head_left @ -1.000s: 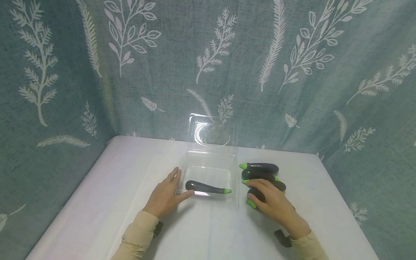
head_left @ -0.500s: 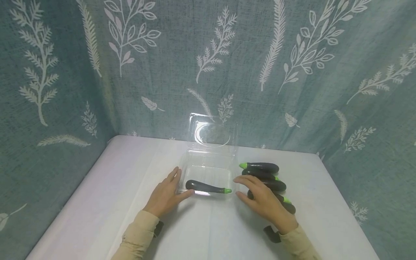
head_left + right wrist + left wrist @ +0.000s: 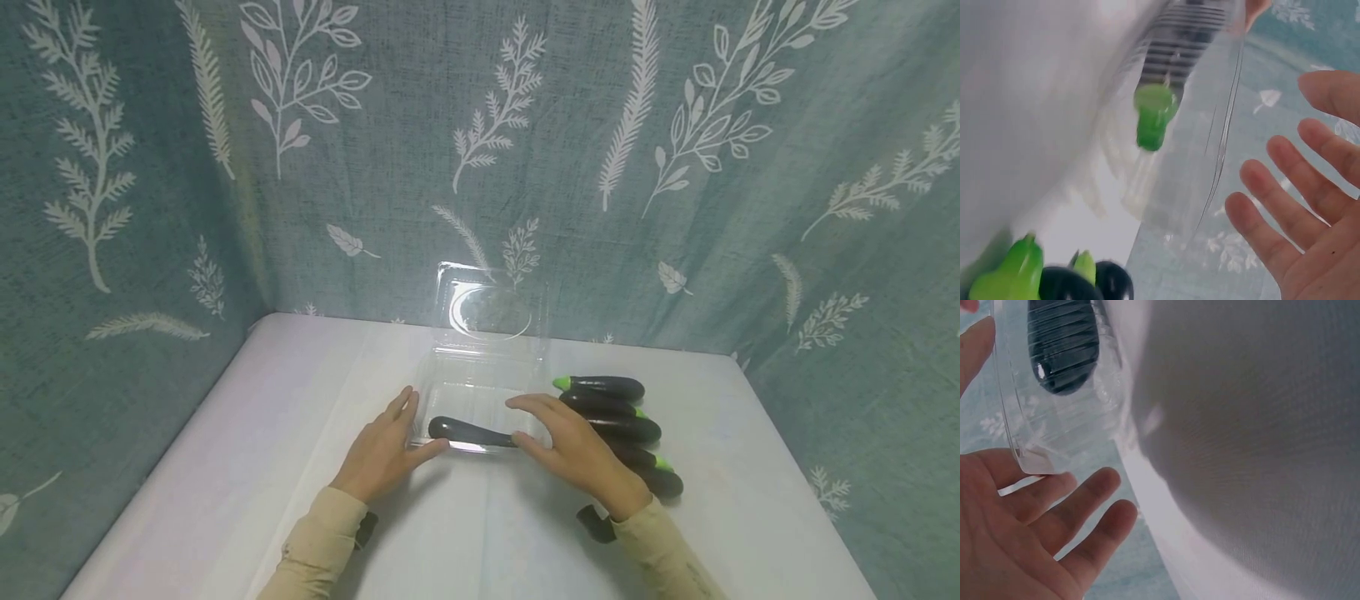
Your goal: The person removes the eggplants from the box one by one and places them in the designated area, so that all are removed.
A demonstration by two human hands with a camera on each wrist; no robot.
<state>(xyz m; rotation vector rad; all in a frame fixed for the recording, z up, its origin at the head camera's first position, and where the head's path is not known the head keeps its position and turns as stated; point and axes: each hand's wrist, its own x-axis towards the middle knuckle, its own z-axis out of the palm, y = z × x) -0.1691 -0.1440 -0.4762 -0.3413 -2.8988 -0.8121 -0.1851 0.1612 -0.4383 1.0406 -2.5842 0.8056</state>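
Observation:
A clear plastic clamshell container (image 3: pixel 480 396) stands with its lid raised at the back. One dark eggplant (image 3: pixel 463 431) lies along its front side; the green stem (image 3: pixel 1154 119) points right. At the container's left front corner rests my left hand (image 3: pixel 381 454), thumb and fingers spread. In the left wrist view, its fingers (image 3: pixel 1054 487) touch the rim. My right hand (image 3: pixel 577 450) hovers over the container's right side, covering the eggplant's stem end in the head view. The right wrist view shows those fingers (image 3: pixel 1279 194) extended, nothing between them.
Several more eggplants (image 3: pixel 615 387) lie in a loose row on the white table (image 3: pixel 315 392), right of the container and partly behind my right hand. A patterned green curtain (image 3: pixel 405 208) hangs close behind the table and along both sides.
My right hand has left the eggplants on the right and moved left to above the container. Its grip on the nearest eggplant is gone. The left hand has stayed in place.

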